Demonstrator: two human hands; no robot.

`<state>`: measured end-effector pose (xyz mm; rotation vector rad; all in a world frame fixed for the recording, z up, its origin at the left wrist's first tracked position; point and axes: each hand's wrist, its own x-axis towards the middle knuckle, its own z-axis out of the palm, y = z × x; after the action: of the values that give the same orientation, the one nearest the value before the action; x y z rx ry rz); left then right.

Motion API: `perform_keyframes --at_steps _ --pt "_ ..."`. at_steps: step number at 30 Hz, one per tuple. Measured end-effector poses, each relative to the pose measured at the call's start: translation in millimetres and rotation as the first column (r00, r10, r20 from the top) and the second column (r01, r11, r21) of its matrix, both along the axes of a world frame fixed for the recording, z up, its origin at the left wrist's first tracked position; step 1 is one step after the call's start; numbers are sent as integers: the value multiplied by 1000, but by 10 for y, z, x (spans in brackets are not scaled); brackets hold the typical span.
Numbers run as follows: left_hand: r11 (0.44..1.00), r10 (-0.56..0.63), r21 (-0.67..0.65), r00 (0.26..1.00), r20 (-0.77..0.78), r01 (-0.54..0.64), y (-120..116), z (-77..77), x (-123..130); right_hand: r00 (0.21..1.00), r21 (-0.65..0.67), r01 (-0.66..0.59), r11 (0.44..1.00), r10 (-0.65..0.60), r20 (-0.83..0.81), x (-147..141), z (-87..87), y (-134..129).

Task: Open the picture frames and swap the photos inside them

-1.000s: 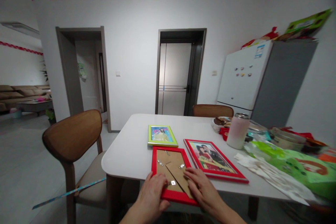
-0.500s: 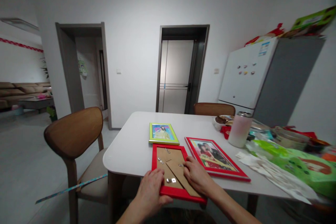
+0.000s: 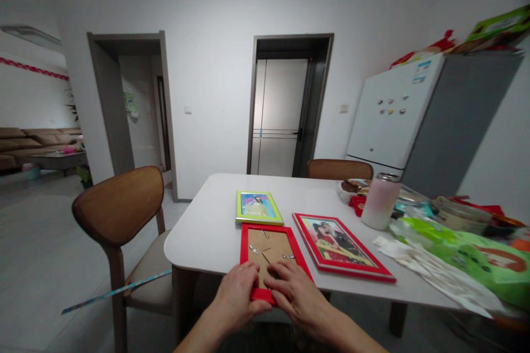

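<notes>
A red picture frame (image 3: 294, 241) lies back side up at the near table edge, its brown backing and metal clips showing. My left hand (image 3: 237, 293) grips its lower left corner, thumb on the red border. My right hand (image 3: 298, 297) is at the frame's lower middle, fingers bent over the backing and close to my left hand; what its fingertips press is partly hidden. Beyond the frame lies a green-framed picture (image 3: 259, 207), face up. To the right is another red-framed picture (image 3: 339, 245), also face up.
White gloves (image 3: 434, 273), a green bag (image 3: 476, 256) and a pink-white bottle (image 3: 380, 202) are on the right of the white table (image 3: 202, 226). A wooden chair (image 3: 124, 209) stands at the left, with a patterned strip (image 3: 116, 291) across its seat.
My right hand has moved left and down from the frame's right side, nearer my left hand. The backing and its support leg now sit differently, the leg largely covered by my hand.
</notes>
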<state>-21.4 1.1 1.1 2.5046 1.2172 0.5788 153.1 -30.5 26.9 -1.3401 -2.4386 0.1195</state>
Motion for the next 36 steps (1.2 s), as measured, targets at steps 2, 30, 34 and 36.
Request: perform_keyframes --at_steps 2,30,34,36 --pt "1000 2 -6 1000 -8 -3 3 0 0 1000 -20 -27 999 27 13 43 20 -39" --pt "998 57 -40 998 29 -56 -93 28 -34 987 -14 138 990 -138 -83 -245 -180 756" --pt "997 64 -49 998 11 -63 -101 -20 -35 906 -12 397 918 -394 -154 -175 -207 1026" --pt "997 67 -50 998 13 -67 -116 -30 -36 876 -26 461 887 -459 -146 -140 -220 1165"
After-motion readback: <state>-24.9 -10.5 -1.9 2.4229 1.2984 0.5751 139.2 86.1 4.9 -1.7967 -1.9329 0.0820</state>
